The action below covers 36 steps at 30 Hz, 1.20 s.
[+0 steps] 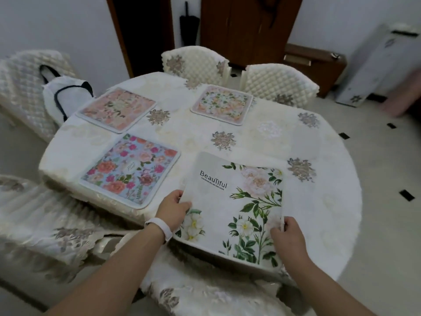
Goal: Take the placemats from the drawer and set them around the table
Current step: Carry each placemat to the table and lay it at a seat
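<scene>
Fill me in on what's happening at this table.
A person is setting out placemats. The left hand and right hand grip the sides of a white placemat printed "Beautiful", at the near edge of the table. Three others already lie flat: a blue placemat at left, a pink placemat and a peach placemat farther back.

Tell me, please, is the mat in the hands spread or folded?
Spread: the mat shows its whole printed face, the left hand and right hand pinching its sides.
</scene>
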Motion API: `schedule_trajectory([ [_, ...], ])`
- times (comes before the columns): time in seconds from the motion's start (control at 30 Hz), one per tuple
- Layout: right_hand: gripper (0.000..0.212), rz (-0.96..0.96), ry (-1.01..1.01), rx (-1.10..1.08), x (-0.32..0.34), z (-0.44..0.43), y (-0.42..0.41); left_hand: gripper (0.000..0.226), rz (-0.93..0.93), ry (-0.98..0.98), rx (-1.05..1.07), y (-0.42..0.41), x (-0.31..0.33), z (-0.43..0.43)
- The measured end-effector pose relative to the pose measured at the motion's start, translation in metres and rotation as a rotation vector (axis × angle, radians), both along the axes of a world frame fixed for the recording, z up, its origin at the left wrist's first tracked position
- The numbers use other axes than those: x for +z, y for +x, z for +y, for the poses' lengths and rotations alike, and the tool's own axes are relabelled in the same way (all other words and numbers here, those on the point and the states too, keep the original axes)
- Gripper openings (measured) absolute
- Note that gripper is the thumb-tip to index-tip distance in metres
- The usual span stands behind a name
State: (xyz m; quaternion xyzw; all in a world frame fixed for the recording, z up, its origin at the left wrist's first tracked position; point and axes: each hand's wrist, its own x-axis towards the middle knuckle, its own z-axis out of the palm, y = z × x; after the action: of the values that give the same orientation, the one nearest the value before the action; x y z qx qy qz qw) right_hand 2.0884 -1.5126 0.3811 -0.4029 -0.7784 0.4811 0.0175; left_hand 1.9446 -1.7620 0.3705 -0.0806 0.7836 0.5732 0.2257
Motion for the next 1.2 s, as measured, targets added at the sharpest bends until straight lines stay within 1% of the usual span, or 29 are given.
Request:
schedule_trajectory([
  [0.1,0.005,-0.018,0.011,-0.017,-0.015,0.01,-0.005,0.011,-0.006,-0.09,-0.053,-0.012,-0.006,0.014],
  [0.23,0.011,-0.039,-0.021,-0.022,-0.034,0.022,-0.018,0.012,-0.031,-0.166,-0.068,-0.024,-0.012,0.028],
  [0.37,0.007,-0.053,-0.051,0.007,-0.047,0.033,-0.031,0.014,-0.032,-0.203,-0.073,-0.04,-0.024,0.04],
  [0.47,0.004,-0.059,-0.054,-0.024,-0.049,0.036,-0.037,0.013,-0.043,-0.224,-0.094,-0.047,-0.034,0.046],
  [0.63,0.007,-0.12,-0.075,-0.045,-0.059,0.032,-0.041,0.015,-0.066,-0.287,-0.167,-0.065,-0.056,0.047],
  [0.77,0.012,-0.161,-0.075,-0.113,-0.07,0.025,-0.043,0.007,-0.069,-0.332,-0.221,-0.074,-0.066,0.042],
  [0.9,0.018,-0.179,-0.052,-0.146,-0.078,0.018,-0.042,0.016,0.016,-0.378,-0.333,-0.07,-0.069,0.032],
  [1.03,0.028,-0.195,-0.03,-0.147,-0.079,0.015,-0.043,0.003,0.099,-0.369,-0.422,-0.073,-0.075,0.024],
  [1.1,0.031,-0.208,-0.009,-0.148,-0.08,0.012,-0.041,0.011,0.088,-0.366,-0.437,-0.074,-0.08,0.02],
  [1.2,0.032,-0.2,0.013,-0.151,-0.084,0.009,-0.04,0.017,0.094,-0.374,-0.47,-0.072,-0.086,0.015],
])
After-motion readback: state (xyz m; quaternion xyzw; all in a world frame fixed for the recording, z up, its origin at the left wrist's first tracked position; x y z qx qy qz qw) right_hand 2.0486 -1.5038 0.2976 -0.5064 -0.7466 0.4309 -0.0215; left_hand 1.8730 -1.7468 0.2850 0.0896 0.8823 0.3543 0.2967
